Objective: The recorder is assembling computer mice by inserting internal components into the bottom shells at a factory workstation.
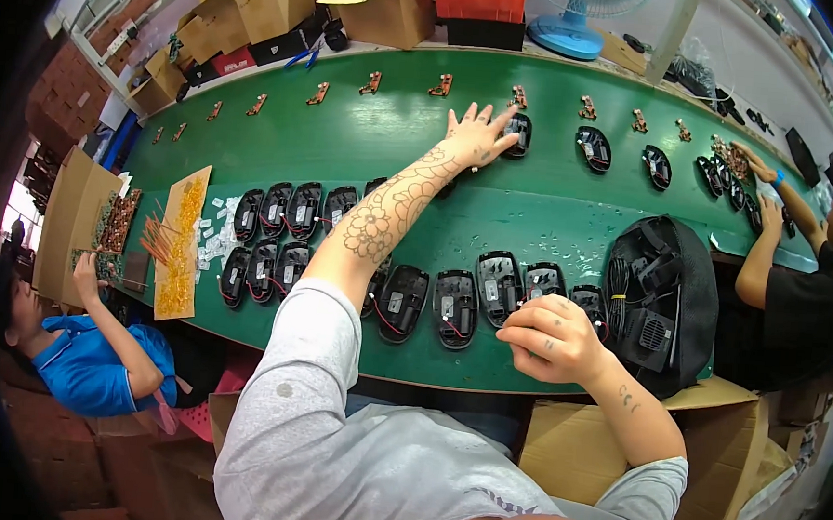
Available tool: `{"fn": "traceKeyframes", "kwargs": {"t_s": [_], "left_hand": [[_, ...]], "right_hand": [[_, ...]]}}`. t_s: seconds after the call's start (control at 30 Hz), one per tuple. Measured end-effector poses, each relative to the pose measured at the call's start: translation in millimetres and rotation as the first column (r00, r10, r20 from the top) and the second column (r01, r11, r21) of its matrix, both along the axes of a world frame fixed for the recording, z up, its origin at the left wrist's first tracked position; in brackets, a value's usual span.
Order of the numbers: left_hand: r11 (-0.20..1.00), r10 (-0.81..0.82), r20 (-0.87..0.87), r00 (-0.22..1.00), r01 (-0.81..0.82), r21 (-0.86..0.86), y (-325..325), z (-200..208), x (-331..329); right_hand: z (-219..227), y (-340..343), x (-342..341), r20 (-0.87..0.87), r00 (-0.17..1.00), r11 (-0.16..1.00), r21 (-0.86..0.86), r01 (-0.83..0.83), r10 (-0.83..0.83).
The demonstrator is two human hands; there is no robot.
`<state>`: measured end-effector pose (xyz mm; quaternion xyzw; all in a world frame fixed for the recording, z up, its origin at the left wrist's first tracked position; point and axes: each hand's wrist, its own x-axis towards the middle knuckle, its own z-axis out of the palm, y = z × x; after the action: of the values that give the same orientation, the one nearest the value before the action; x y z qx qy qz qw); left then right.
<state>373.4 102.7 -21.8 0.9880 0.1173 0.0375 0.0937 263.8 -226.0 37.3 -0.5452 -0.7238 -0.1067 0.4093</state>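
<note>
Head view shows the left hand (pixel 477 142), fingers spread, at a black oval plastic casing (pixel 523 132) on the green worktable (pixel 308 146), likely light, stiff and slick, best gripped by its sides, while the right hand (pixel 558 339) curls, holding what I cannot tell.

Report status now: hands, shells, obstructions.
Left hand spread at a far-row black shell. Right hand curled beside near-row shells, grip unclear. Black bag of parts to its right.
</note>
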Motion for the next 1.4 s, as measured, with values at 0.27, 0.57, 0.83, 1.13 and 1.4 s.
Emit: {"fn": "traceKeyframes", "kwargs": {"t_s": [0.27,0.57,0.83,1.13,1.4], "left_hand": [[0.994,0.112,-0.033,0.993,-0.112,-0.01,91.9,-5.3,-37.5],[0.951,0.281,0.174,0.944,-0.298,0.083,49.4,30.2,-102.0],[0.95,0.308,-0.171,0.936,-0.311,0.012,51.8,40.5,-140.8],[0.996,0.063,-0.095,0.993,-0.069,-0.055,176.7,10.3,-133.4],[0.979,0.138,0.336,0.932,-0.077,-0.188,188.1,-0.2,-138.0]], "right_hand": [[1.0,-0.5,1.9,0.011,1.0,1.0,0.012,0.005,-0.005],[2.6,-0.6,1.7,0.019,1.0,0.999,0.027,0.022,-0.023],[0.8,-0.1,-0.4,0.019,1.0,1.0,0.001,0.003,-0.003],[1.7,-0.8,2.4,0.047,0.999,1.0,0.012,0.008,-0.008],[-1.4,-0.6,-0.2,0.036,0.999,1.0,-0.024,0.02,-0.02]]}}
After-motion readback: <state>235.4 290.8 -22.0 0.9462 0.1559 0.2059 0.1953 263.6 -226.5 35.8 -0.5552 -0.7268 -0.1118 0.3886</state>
